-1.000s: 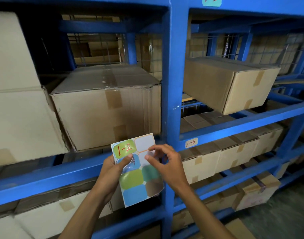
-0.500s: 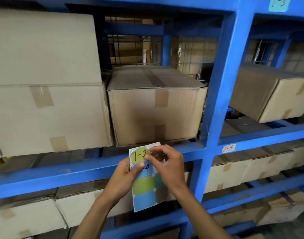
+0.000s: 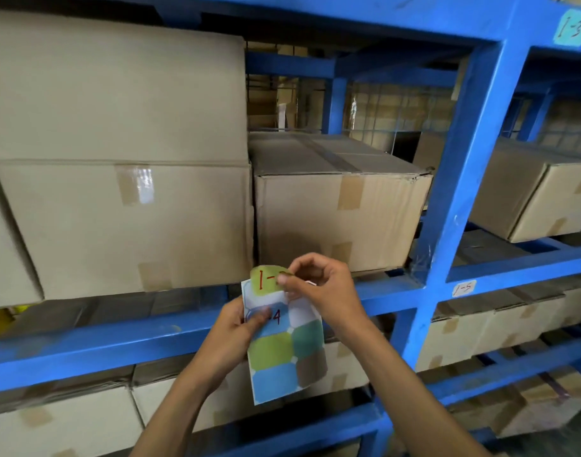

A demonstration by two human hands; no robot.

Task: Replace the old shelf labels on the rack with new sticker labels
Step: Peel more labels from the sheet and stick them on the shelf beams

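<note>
My right hand (image 3: pixel 319 288) pinches the green sticker (image 3: pixel 266 280) marked "1-", lifted off the top of the sticker sheet (image 3: pixel 287 351); my left hand (image 3: pixel 238 334) grips that sheet's left edge, thumb on a blue sticker. The sheet hangs before the blue shelf beam (image 3: pixel 101 344). Right of the sheet, a white "1-5" label (image 3: pixel 463 288) sits on the beam; cardboard boxes (image 3: pixel 338 209) stand above.

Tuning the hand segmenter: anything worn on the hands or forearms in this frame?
Nothing visible. The left hand and right hand are bare: no gloves, rings, watch or wristbands. Both forearms are uncovered to the frame's bottom edge, with no sleeve in view.
</note>
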